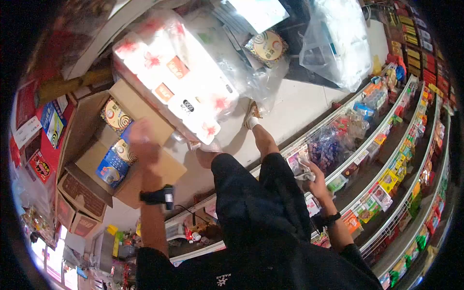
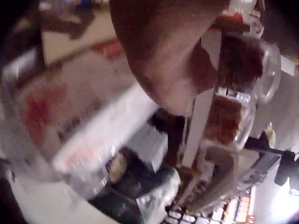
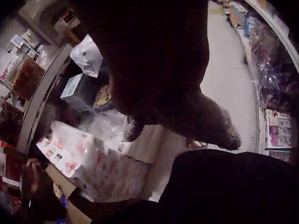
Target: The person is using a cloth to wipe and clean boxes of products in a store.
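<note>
My left hand, blurred, hovers over the flap side of an open cardboard box with nothing visible in it. Inside that box lie a black-and-gold box with a spiral print and a blue box. Over by the shelves, my right hand grips a crumpled greyish-white cloth. The cloth shows dark and fuzzy at the fingers in the right wrist view. A large plastic-wrapped pack with red flower prints, seemingly tissue paper, sits just beyond the cardboard box.
Tiered shelves of packaged snacks run along the right. Another spiral-printed box and a white plastic bag stand at the far side. Pale floor tiles lie between. A smaller brown carton is at the left.
</note>
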The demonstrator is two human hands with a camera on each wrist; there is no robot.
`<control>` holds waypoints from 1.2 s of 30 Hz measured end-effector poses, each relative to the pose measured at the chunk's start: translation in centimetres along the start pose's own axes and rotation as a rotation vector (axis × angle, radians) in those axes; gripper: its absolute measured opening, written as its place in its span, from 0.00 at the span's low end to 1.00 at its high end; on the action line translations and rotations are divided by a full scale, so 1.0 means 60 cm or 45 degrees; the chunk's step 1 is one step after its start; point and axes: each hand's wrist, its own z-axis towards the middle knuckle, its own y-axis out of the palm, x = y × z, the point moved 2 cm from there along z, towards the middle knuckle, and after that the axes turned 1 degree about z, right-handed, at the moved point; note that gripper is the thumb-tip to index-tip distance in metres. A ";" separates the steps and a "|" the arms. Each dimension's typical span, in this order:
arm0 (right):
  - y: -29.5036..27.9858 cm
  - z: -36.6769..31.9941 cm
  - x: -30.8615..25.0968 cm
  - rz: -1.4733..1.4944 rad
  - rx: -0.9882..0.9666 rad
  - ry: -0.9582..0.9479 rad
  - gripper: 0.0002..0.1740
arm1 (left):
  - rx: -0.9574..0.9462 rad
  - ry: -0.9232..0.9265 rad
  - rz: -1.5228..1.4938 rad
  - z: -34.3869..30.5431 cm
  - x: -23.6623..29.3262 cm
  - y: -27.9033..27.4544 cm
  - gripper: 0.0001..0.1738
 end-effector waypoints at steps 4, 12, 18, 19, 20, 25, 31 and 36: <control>-0.033 0.021 0.030 -0.066 -0.029 -0.022 0.34 | -0.330 -0.145 -0.653 0.212 0.319 0.145 0.13; -0.155 0.006 0.215 0.140 0.156 0.126 0.39 | -0.361 -0.861 -0.065 0.336 0.363 0.555 0.50; -0.195 -0.007 0.321 0.287 0.213 0.255 0.41 | -0.437 -1.156 -0.747 0.307 0.325 0.563 0.36; -0.195 -0.008 0.338 0.315 0.246 0.238 0.39 | -0.439 -1.154 -0.728 0.307 0.330 0.553 0.36; -0.193 -0.010 0.353 0.342 0.277 0.219 0.37 | -0.482 -1.290 -0.814 0.303 0.331 0.541 0.36; -0.199 0.016 0.308 0.393 0.283 0.136 0.34 | -0.618 -1.528 -1.360 0.263 0.404 0.381 0.24; -0.150 0.057 0.144 0.380 0.263 -0.090 0.37 | -0.798 -1.657 -1.979 0.088 0.490 0.158 0.27; -0.048 0.036 -0.063 0.875 0.146 -0.122 0.28 | -0.825 -1.564 -2.132 -0.010 0.536 -0.013 0.31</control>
